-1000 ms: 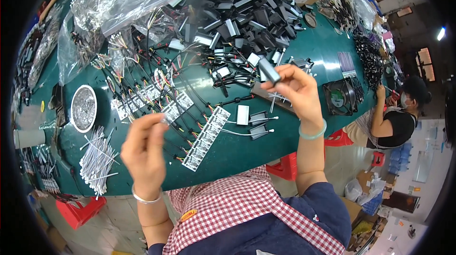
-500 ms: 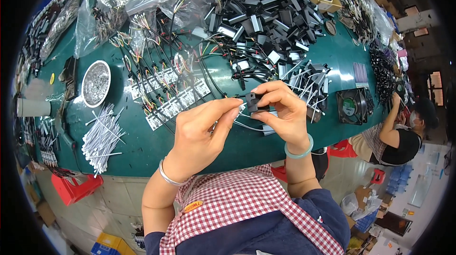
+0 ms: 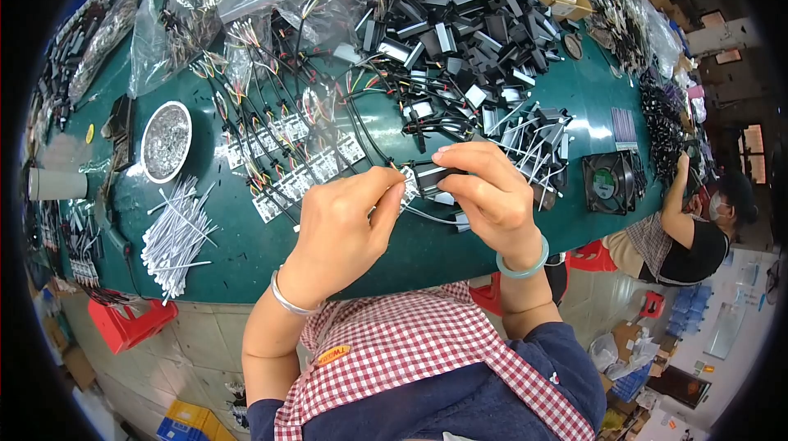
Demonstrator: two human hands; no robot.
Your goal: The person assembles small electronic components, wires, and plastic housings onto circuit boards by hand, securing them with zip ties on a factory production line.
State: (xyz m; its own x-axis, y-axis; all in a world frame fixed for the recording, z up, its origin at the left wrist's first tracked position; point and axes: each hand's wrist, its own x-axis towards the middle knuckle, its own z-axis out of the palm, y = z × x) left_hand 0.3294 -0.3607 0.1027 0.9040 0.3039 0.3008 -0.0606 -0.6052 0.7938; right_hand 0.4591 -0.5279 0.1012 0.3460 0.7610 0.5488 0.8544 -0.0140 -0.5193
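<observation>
Between thumb and fingers, my right hand (image 3: 495, 204) grips a small black rectangular housing (image 3: 428, 173) in front of me. Close to its left end, my left hand (image 3: 345, 223) is closed in a pinch at a small whitish piece (image 3: 411, 186), perhaps a circuit board; the fingertips partly cover it. A pale wire (image 3: 432, 218) runs below the housing between both hands. Left of my hands, white circuit boards (image 3: 316, 174) with black cables and coloured wire ends lie in rows on the green table (image 3: 246, 264).
A big heap of black housings (image 3: 460, 30) fills the far middle. White-tipped sticks (image 3: 174, 236) lie at left beside a round bowl (image 3: 167, 144) of small shiny parts. A black fan (image 3: 607, 184) stands at right. Another person (image 3: 698, 227) sits beyond it.
The black housing has turned in my right hand, now showing its long side. My right fingers have straightened somewhat. The whitish piece by my left fingertips shows more.
</observation>
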